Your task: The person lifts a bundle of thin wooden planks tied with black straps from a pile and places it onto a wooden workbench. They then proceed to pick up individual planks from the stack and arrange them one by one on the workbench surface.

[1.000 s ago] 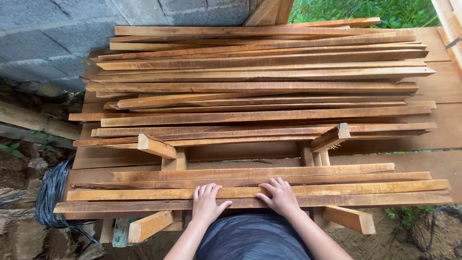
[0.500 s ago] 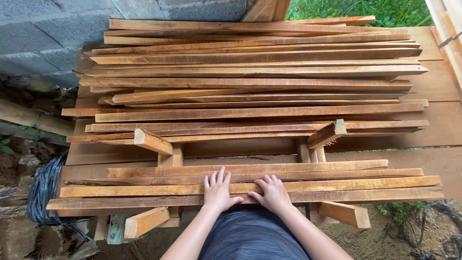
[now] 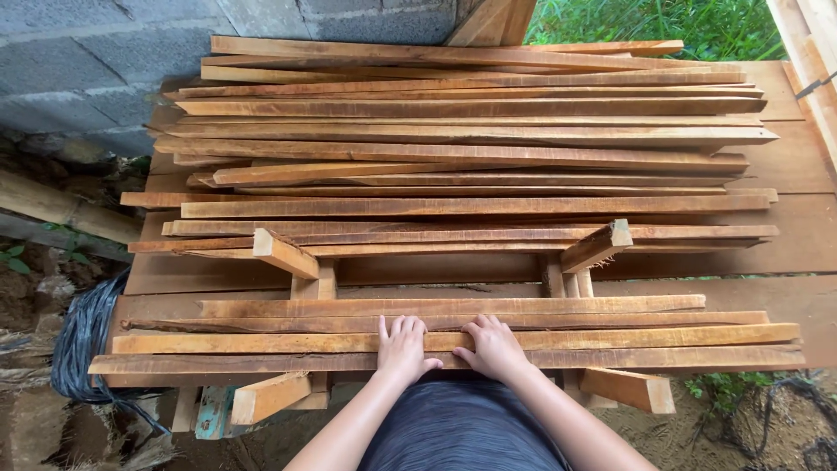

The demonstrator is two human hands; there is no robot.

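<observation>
My left hand [image 3: 403, 346] and my right hand [image 3: 493, 345] lie flat, palms down, side by side on the near group of long brown wooden slats [image 3: 610, 336]. The fingers rest across the second slat from me, with the nearest slat [image 3: 218, 362] under the palms. Neither hand grips anything. These slats lie lengthwise, left to right, over short cross battens [image 3: 283, 253]. Beyond a gap, a larger pile of similar slats [image 3: 471, 139] is stacked on the wooden platform [image 3: 802, 244].
A grey block wall [image 3: 96, 61] stands at the back left. Green grass [image 3: 663, 22] shows at the back right. A coil of dark hose [image 3: 83, 344] lies at the left on bare ground. Bamboo poles [image 3: 52, 205] lie left of the platform.
Both hands have slid slightly forward and closer together on the near slats. The view has shifted a little to the right and down.
</observation>
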